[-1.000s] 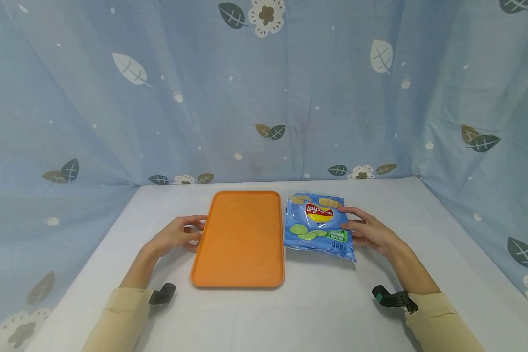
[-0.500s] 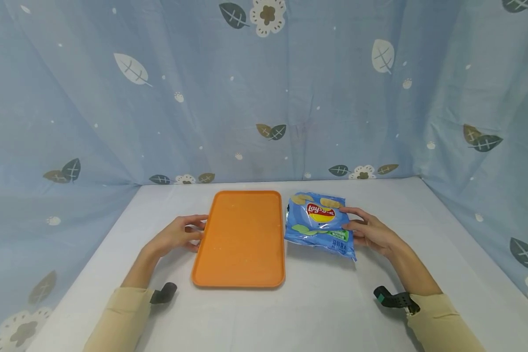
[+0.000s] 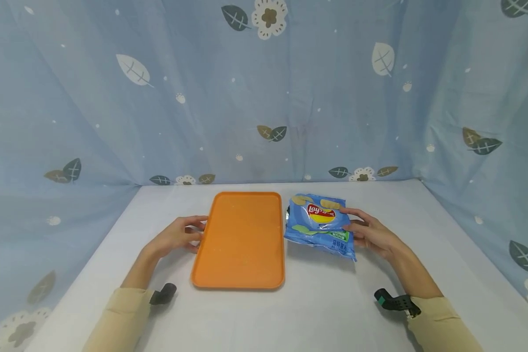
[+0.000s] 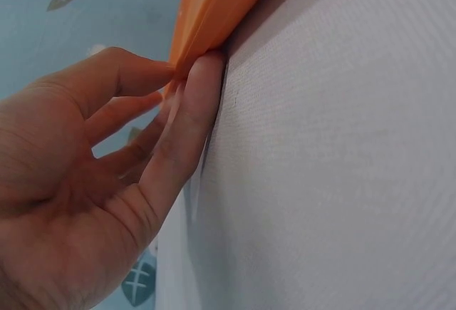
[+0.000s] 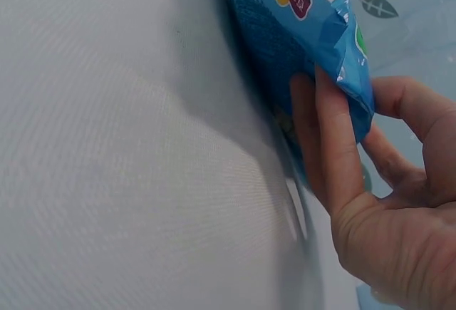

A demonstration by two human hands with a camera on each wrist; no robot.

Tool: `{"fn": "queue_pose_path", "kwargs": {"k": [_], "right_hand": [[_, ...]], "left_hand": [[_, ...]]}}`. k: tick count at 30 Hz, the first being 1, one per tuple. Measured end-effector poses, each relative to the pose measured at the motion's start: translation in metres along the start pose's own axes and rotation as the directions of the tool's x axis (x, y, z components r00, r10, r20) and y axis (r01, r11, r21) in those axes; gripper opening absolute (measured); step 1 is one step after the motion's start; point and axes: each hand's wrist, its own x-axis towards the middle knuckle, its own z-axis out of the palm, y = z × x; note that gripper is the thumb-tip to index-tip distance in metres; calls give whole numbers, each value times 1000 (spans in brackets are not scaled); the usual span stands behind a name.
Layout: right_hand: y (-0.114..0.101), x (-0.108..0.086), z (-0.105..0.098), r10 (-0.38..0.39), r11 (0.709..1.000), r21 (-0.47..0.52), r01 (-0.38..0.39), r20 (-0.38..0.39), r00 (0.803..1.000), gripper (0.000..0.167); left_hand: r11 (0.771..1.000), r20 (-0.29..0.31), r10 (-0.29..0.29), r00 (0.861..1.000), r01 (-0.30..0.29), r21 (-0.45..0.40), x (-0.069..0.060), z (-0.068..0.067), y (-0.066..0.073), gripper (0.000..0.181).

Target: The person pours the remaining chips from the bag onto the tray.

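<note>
An orange rectangular tray [image 3: 242,244] lies on the white table, its long sides running away from me. My left hand [image 3: 171,238] is at the tray's left edge; in the left wrist view the fingers [image 4: 153,75] and thumb pinch its rim. Just right of the tray is a blue bag of potato chips [image 3: 314,217] with a red and yellow logo, creased across the middle. My right hand [image 3: 377,238] grips the bag's right edge, with digits on both of its faces in the right wrist view. Part of that hand is hidden behind the bag.
A blue curtain [image 3: 193,122] with leaf and flower prints hangs behind the white tabletop [image 3: 255,322] and along both sides. Each wrist wears a black camera mount, the left mount [image 3: 164,294] and the right mount [image 3: 393,299], near the cream sleeves.
The chip bag has folded more across its middle, so its upper part now covers more of the green print and pictured slices below. Both hands and the tray stay in place.
</note>
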Motion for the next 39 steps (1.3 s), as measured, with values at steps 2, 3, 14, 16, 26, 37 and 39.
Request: {"fn": "queue_pose_path", "kwargs": {"k": [2, 3, 14, 16, 26, 37, 39], "right_hand": [[0, 0, -1, -1, 1000, 8, 1, 2, 1000, 68], [1, 0, -2, -1, 1000, 12, 1, 1, 1000, 68], [4, -1, -5, -20, 998, 59, 18, 33, 999, 67], [4, -1, -5, -25, 998, 65, 22, 37, 999, 67], [5, -2, -6, -47, 993, 108, 38, 75, 996, 66], [4, -4, -5, -66, 989, 141, 50, 108, 992, 65], [4, -4, -5, -67, 989, 142, 52, 110, 992, 65]], "left_hand": [[1000, -3, -1, 1000, 1, 3, 2, 0, 1, 61], [1000, -5, 2, 1000, -2, 2, 2, 1, 1, 61], [1000, -12, 5, 1000, -5, 13, 3, 0, 0, 60], [1000, -16, -1, 1000, 1, 15, 3, 0, 0, 60], [1000, -15, -1, 1000, 1, 13, 1, 0, 1, 61], [1000, -16, 8, 1000, -8, -3, 0, 1, -1, 60], [1000, -16, 11, 1000, -11, -6, 0, 1, -2, 60]]}}
